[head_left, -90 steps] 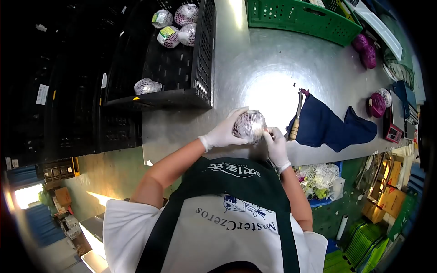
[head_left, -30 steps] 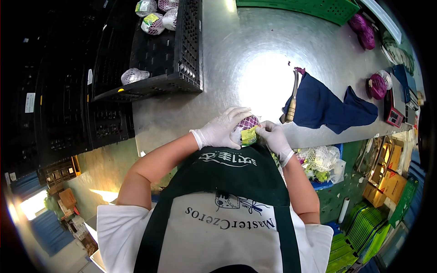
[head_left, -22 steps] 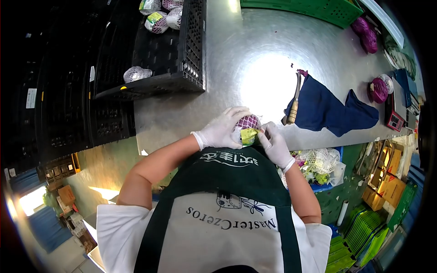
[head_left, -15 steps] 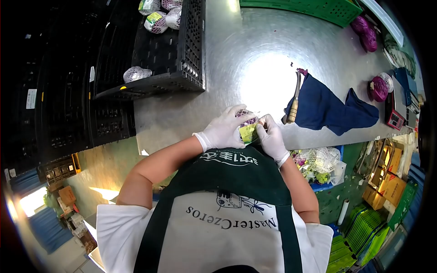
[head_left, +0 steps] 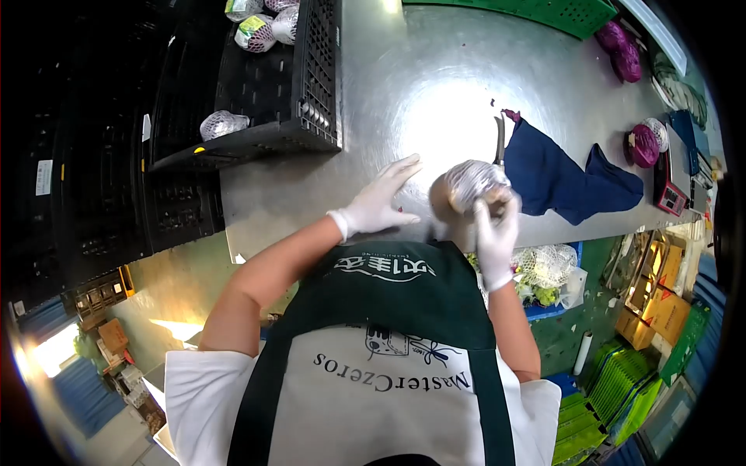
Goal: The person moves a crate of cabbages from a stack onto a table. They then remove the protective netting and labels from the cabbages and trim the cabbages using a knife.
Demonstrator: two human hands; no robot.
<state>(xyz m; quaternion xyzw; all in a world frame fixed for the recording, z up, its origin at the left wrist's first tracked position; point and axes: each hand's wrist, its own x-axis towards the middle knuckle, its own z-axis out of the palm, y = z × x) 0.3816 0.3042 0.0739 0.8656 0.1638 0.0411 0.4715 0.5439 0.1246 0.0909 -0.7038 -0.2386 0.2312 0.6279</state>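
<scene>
My right hand (head_left: 496, 237), in a white glove, pinches the gathered end of a netted red cabbage (head_left: 474, 183), smeared by motion, above the steel table. My left hand (head_left: 378, 200), gloved too, is spread and empty at the table's front edge, apart from the cabbage. Just beyond the cabbage, a curved knife (head_left: 500, 141) lies at the left edge of a dark blue cloth (head_left: 556, 171); its handle is mostly hidden behind the cabbage. The cabbage's label does not show at this angle.
A black crate (head_left: 318, 93) at the left holds several netted cabbages (head_left: 255, 33). Bare red cabbages (head_left: 624, 54) and a red scale (head_left: 670, 190) are on the right. A green crate (head_left: 536, 12) stands at the back, and a blue bin (head_left: 556, 311) of trimmings below the table.
My left hand has let go of the netted cabbage and opened. My right hand has carried it to the right and turned it, so the yellow-green label is out of sight.
</scene>
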